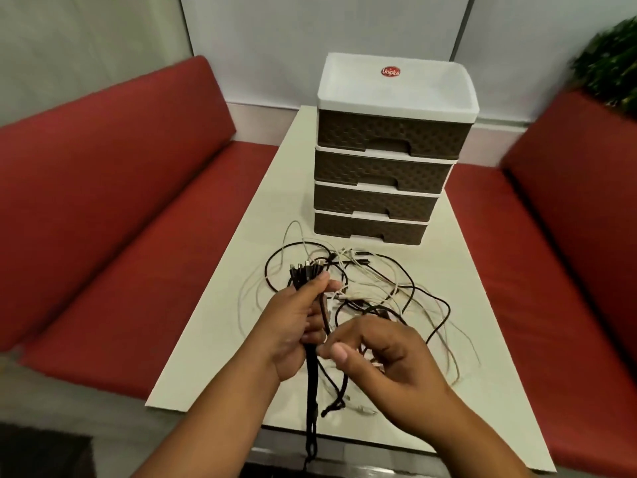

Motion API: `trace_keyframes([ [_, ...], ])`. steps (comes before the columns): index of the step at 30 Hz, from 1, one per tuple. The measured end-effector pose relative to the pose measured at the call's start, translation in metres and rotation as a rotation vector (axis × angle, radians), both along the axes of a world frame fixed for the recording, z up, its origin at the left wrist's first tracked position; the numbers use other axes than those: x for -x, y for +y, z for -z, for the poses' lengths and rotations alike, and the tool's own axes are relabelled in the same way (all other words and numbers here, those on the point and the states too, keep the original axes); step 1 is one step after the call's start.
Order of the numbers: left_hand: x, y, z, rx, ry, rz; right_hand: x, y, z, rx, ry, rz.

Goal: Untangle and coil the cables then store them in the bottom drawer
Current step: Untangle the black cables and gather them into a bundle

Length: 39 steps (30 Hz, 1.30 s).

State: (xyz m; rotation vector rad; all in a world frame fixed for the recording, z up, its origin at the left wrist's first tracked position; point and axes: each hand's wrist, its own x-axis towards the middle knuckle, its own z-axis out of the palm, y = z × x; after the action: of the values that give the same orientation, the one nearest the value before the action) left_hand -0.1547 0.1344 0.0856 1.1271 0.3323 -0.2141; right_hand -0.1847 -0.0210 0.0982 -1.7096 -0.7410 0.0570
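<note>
A cream rectangular table (pixel 206 326) fills the foreground, its near edge under both wrists, with red cushioned benches (pixel 113 215) along either side. The left hand (pixel 296 326) grips a bundle of black cables (pixel 312 377) upright. The right hand (pixel 386 360) pinches a strand, fingers curled. Tangled black and white cables (pixel 389 288) sprawl beyond. Farther back stands a brown 4-drawer plastic unit (pixel 386 167), its bottom drawer (pixel 368 231) closed.

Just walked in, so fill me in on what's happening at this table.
A person is sorting a tangle of cables. The left hand grips a bundle of black cables with the plug ends sticking up, while the right hand picks at strands beside it. More black and white cables lie tangled on the white table. The drawer unit stands behind, its bottom drawer shut. Nothing looks coiled or stored.
</note>
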Motion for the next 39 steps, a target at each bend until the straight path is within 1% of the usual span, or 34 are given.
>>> trace_keyframes([
  [1, 0.001, -0.003, 0.0, 0.014, -0.006, -0.018, 0.001, -0.004, 0.001, -0.032, 0.072, -0.027],
  [2, 0.003, -0.005, 0.0, 0.018, -0.014, -0.024, 0.0, -0.007, 0.002, -0.11, 0.185, -0.034],
  [4, 0.008, -0.009, -0.001, -0.022, -0.035, -0.005, -0.007, -0.014, 0.003, -0.249, 0.415, 0.069],
  [6, 0.016, -0.016, -0.005, -0.063, -0.058, 0.052, -0.022, -0.021, 0.006, -0.235, 0.598, 0.196],
  [7, 0.02, -0.019, -0.007, -0.074, -0.073, 0.093, -0.032, -0.024, 0.008, -0.192, 0.687, 0.21],
  [9, 0.027, -0.027, -0.01, -0.101, -0.103, 0.178, -0.048, -0.025, 0.009, -0.171, 0.916, 0.164],
  [11, 0.032, -0.034, -0.01, -0.126, -0.118, 0.235, -0.06, -0.022, 0.006, -0.307, 1.158, 0.063],
  [12, 0.034, -0.037, -0.009, -0.136, -0.12, 0.249, -0.064, -0.02, 0.003, -0.39, 1.234, 0.026],
  [13, 0.035, -0.039, -0.009, -0.144, -0.119, 0.259, -0.068, -0.019, 0.0, -0.45, 1.266, 0.011],
  [18, 0.037, -0.041, -0.007, -0.203, -0.117, 0.289, -0.085, -0.02, -0.016, -0.636, 1.188, 0.086],
  [21, 0.032, -0.038, -0.002, -0.152, -0.112, 0.172, -0.084, -0.031, -0.023, -0.67, 1.09, 0.099],
  [23, 0.025, -0.032, -0.002, -0.066, -0.107, 0.052, -0.074, -0.037, -0.025, -0.627, 1.023, 0.053],
  [25, 0.018, -0.026, -0.004, 0.022, -0.125, -0.031, -0.06, -0.038, -0.024, -0.539, 0.963, 0.0],
  [27, 0.012, -0.023, -0.009, 0.097, -0.144, -0.078, -0.046, -0.032, -0.022, -0.447, 0.911, -0.029],
  [29, 0.007, -0.023, -0.013, 0.119, -0.176, -0.086, -0.035, -0.023, -0.019, -0.382, 0.879, -0.034],
  [31, 0.004, -0.027, -0.015, 0.101, -0.22, -0.099, -0.028, -0.014, -0.015, -0.336, 0.866, -0.017],
  [33, 0.002, -0.029, -0.016, 0.038, -0.239, -0.147, -0.023, -0.007, -0.011, -0.293, 0.85, 0.005],
  [36, -0.002, -0.031, -0.017, -0.068, -0.22, -0.243, -0.018, 0.001, -0.006, -0.277, 0.857, 0.027],
  [39, -0.008, -0.027, -0.015, -0.108, -0.194, -0.327, -0.015, 0.007, -0.003, -0.282, 0.871, 0.024],
])
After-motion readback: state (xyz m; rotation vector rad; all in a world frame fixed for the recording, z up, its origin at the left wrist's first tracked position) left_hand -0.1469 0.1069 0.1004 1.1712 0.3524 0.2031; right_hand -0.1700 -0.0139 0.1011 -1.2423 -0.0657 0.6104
